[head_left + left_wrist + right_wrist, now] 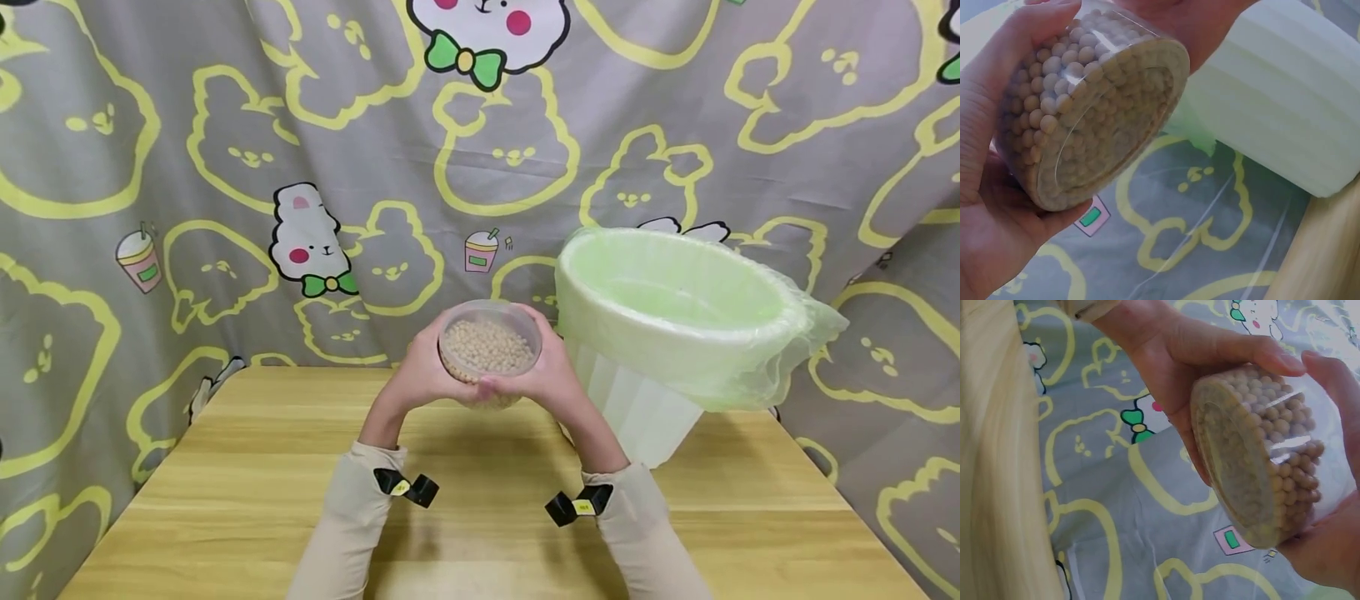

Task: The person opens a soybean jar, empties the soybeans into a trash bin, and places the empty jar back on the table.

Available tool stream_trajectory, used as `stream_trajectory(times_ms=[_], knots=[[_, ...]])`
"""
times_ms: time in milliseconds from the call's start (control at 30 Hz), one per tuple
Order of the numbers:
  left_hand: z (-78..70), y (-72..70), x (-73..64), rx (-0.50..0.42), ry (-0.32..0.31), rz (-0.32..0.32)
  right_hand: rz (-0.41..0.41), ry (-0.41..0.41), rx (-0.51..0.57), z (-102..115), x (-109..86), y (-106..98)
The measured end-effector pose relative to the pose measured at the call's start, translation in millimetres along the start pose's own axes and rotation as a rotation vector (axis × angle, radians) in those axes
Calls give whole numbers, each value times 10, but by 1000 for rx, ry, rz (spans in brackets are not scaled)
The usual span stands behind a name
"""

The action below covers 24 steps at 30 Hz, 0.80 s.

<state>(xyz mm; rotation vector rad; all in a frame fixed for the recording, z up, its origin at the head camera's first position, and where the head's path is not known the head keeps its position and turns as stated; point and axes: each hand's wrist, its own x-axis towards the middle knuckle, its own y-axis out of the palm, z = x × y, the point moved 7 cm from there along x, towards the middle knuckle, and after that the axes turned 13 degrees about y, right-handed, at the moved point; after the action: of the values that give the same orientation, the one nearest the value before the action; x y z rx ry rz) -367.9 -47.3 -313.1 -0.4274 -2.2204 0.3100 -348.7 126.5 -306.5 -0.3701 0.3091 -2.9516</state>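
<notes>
A clear round plastic tub (pixel 490 346) full of small beige balls is held up above the table, both hands around it. On one side my left hand (pixel 429 364) grips its wall, with the thumb along the near side. My right hand (pixel 553 364) grips the opposite side, and the two thumbs come together at the front. In the left wrist view the tub's base (pixel 1107 134) shows tilted, balls pressed against the clear wall. The right wrist view shows the tub (pixel 1285 437) between both hands, off the table.
A white ribbed bin (pixel 633 408) lined with a pale green plastic bag (pixel 675 342) stands at the right, just beyond my right hand. Below lies a light wooden table (pixel 465 533). A grey curtain (pixel 390 167) with yellow cartoon outlines hangs behind and around it.
</notes>
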Motion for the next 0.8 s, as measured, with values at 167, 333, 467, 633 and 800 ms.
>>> stream_trajectory(times_ms=[167,333,467,633,800], knots=[[-15,-14,-7,88,-36,-68,-13,101,-27,-31,-8,2],[-45,36,-2,259,-67,-102,-138,111,-116,-13,-24,13],[-33,61,-12,267,-78,-70,-180,61,-158,23,-40,10],[21,37,-8,70,-65,23,-86,-15,-203,60,-33,8],[77,10,-36,-4,-93,73,-3,47,-266,17,-23,30]])
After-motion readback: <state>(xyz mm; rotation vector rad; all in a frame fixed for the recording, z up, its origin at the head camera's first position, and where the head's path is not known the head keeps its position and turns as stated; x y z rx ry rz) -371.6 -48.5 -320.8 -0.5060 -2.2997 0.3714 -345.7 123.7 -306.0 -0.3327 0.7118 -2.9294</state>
